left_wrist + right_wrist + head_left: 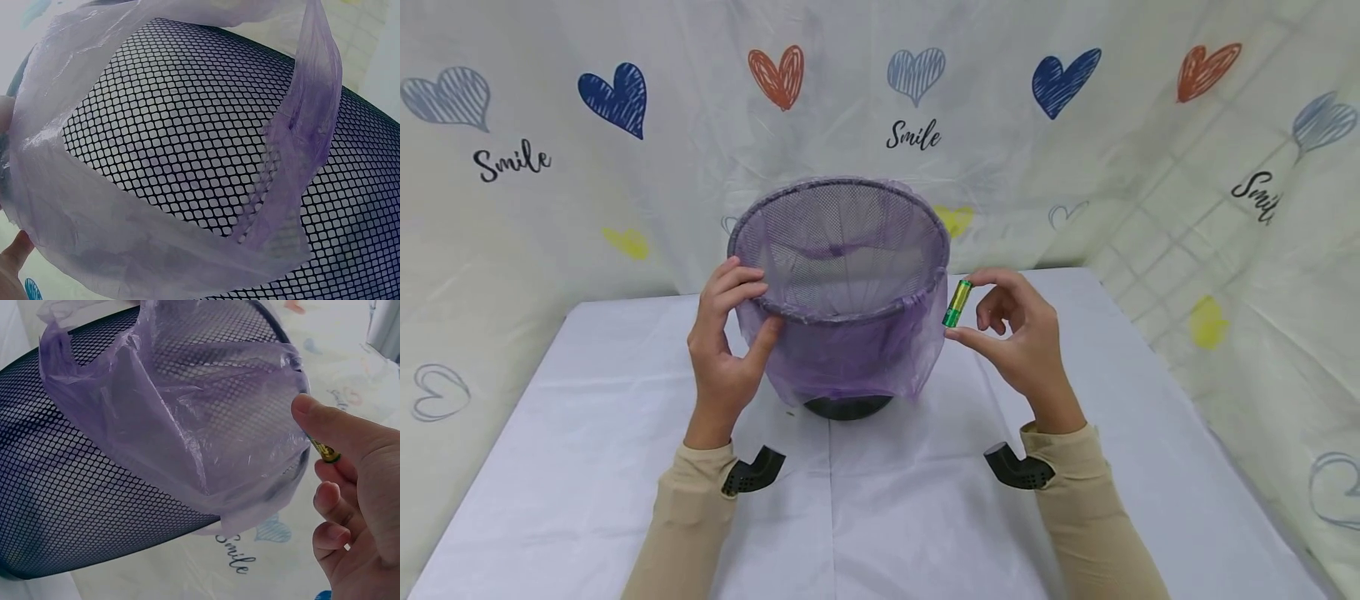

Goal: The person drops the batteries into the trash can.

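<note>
A black mesh wastebasket (848, 410) stands on the table, tilted so that its mouth shows. A thin purple plastic bag (857, 358) lines it and folds over the rim. My left hand (722, 354) holds the rim at the left, its fingers over the edge and the thumb lower, at the front. Just right of the rim, my right hand (1030, 337) pinches a green and gold battery (957, 303) between thumb and index finger. In the right wrist view the thumb hides most of the battery (326, 452). The bag's loose edge (156, 250) hangs over the outer mesh in the left wrist view.
A white cloth covers the table (902, 500). Behind it hangs a pale curtain (700, 167) printed with hearts and "Smile". Black angled devices, a left one (755, 471) and a right one (1018, 467), stick out from the beige sleeves.
</note>
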{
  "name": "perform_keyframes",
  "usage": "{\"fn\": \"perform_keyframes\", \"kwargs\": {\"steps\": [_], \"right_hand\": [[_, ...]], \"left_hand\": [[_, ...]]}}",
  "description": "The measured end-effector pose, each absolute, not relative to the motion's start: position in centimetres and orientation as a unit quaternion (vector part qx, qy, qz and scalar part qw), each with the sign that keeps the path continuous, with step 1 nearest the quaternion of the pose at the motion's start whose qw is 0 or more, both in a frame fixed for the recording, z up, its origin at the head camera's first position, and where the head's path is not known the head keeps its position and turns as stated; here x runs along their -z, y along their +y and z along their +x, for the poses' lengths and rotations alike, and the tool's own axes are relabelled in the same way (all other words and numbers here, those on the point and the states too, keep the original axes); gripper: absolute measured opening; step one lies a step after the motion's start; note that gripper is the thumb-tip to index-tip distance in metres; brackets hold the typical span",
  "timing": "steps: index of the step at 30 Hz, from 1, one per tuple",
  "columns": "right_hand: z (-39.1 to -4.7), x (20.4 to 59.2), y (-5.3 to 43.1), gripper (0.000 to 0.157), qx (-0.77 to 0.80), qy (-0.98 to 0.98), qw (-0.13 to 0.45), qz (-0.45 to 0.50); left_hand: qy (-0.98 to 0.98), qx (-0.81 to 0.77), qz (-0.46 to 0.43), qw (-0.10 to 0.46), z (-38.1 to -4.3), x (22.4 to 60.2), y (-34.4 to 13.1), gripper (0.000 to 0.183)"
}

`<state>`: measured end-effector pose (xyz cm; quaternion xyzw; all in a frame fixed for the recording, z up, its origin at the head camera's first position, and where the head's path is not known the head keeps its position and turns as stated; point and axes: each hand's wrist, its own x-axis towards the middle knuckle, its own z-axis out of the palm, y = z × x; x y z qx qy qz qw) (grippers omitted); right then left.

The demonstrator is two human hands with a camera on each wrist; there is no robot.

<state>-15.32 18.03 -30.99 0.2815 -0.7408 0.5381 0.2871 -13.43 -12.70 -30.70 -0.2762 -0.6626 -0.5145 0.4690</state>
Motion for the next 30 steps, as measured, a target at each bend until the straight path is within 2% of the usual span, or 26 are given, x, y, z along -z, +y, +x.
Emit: {"fn": "perform_keyframes", "kwargs": {"steps": [19, 30], "right_hand": [[-15.6, 29.3, 17.3, 0.060, -0.533, -0.749, 0.292, 0.265], [-16.0, 28.8, 17.0, 0.056, -0.523, -0.754, 0.305, 0.255]], "left_hand": [[-0.656, 0.520, -0.277, 0.472, -13.5, 30.8, -12.7, 0.045], [-0.656, 0.515, -0.283, 0.474, -15.2, 32.9, -13.7, 0.047]]}}
